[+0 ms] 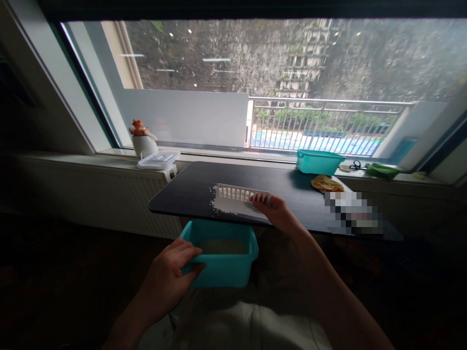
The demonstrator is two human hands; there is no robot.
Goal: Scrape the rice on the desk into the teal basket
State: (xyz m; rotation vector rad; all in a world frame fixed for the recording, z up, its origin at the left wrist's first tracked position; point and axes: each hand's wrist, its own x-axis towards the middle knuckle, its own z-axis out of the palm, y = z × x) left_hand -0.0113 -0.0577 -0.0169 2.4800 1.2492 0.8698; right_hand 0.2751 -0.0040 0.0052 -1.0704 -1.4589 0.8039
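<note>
My left hand (178, 260) is closed on the left corner of a teal plastic bin (226, 271), thumb outside and fingers over the rim. The bin sits just below the front edge of the dark table (270, 176), and something pale covers its bottom. My right hand (274, 211) grips the right end of a white slotted plastic tray (233, 205) at the table's front edge. Small white grains (214, 206), like rice, lie scattered along the tray's left end and front side.
A second teal bin (317, 164) stands at the back right beside a yellowish cloth (326, 183); a pixelated patch hides something there. Green cloth (382, 170) lies on the sill. At left, a clear plastic box (158, 159) and a white container (144, 145) with an orange top rest above the radiator.
</note>
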